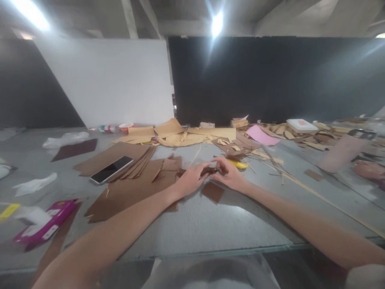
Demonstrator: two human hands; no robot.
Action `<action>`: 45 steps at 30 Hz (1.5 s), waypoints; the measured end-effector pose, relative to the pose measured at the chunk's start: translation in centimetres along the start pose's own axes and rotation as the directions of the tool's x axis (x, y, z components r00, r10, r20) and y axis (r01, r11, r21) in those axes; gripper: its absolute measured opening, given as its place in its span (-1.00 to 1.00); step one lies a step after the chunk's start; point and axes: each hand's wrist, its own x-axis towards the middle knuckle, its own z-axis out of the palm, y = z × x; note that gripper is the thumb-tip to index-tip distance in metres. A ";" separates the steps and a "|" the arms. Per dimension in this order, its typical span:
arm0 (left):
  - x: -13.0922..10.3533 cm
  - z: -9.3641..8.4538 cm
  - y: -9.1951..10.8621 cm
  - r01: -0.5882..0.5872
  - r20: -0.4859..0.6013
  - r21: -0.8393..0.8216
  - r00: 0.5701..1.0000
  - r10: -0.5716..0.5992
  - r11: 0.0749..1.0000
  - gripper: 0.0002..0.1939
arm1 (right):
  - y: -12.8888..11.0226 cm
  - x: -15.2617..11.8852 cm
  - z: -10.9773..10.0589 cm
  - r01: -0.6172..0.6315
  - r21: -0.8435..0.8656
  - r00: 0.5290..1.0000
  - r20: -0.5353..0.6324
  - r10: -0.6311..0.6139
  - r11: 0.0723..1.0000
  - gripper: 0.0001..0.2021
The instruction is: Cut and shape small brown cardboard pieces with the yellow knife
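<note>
Both hands meet over the middle of the table. My left hand (192,178) is closed, thumb and fingers pinching a small dark brown piece (208,171) that looks like leather or card. My right hand (229,175) grips the same piece from the other side with bent fingers. Just below them a brown square (212,192) lies flat. To the left, large brown sheets (135,186) lie in a loose overlapping stack, and a phone (112,169) rests on them. A yellow-handled tool (238,164) lies just behind my right hand, partly hidden by it.
Tan sheets (197,134) and scraps line the back. A pink sheet (262,135) and a white box (301,125) are at back right. A magenta tissue pack (49,224) lies at front left. Long thin strips (319,196) cross the right side. The table's front edge (210,254) runs below my forearms.
</note>
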 end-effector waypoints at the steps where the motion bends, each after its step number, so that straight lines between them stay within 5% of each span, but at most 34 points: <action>1: 0.0 0.0 0.1 -0.005 0.007 0.005 1.000 0.005 1.000 -0.63 | 0.1 0.1 0.1 -0.009 -0.023 1.000 -0.004 0.009 1.000 -0.56; 5: 0.1 -0.1 0.3 0.016 0.005 0.006 1.000 -0.016 1.000 -0.66 | 0.3 0.2 0.3 -0.019 -0.020 1.000 -0.013 0.018 1.000 -0.71; 11: 0.1 0.0 0.2 0.029 -0.046 0.022 0.999 -0.028 0.999 -0.64 | 0.1 0.1 -0.3 -0.085 -0.099 0.976 -0.209 0.063 0.992 -0.62; 21: 0.2 -0.1 0.1 -0.099 -0.056 0.062 0.993 0.103 0.993 -0.71 | 0.0 0.3 -0.8 -0.016 -0.140 0.997 -0.077 0.005 0.990 -0.55; 30: 0.1 0.3 -0.4 -0.147 -0.103 0.102 0.982 0.157 0.984 -0.76 | 0.6 0.1 -0.8 -0.045 -0.058 0.973 -0.229 0.031 0.997 -0.62; 38: -0.1 -0.1 0.1 0.009 -0.071 0.030 0.997 -0.006 1.000 -0.74 | 0.4 0.0 -1.0 0.160 -0.284 0.977 -0.092 -0.193 0.945 -0.68; 45: 0.2 -0.3 0.7 0.019 -0.076 -0.072 0.997 -0.025 0.997 -0.64 | 0.6 -0.3 -0.8 0.239 -0.325 0.970 0.043 -0.238 0.915 -0.61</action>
